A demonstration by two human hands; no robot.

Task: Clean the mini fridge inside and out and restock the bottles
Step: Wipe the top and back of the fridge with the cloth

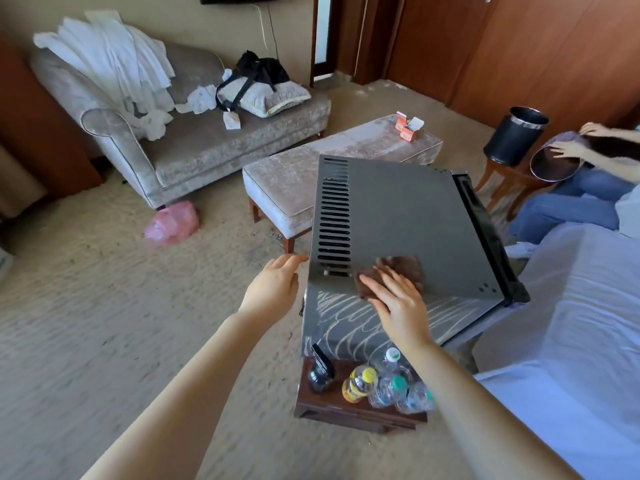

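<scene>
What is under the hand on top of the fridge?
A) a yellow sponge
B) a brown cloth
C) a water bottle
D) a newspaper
B: the right hand lies with straight fingers on a brown cloth on the dark grey top of the mini fridge.

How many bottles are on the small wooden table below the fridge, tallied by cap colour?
Yellow-capped bottle: 1
White-capped bottle: 1
Green-capped bottles: 2
Total: 4
</scene>
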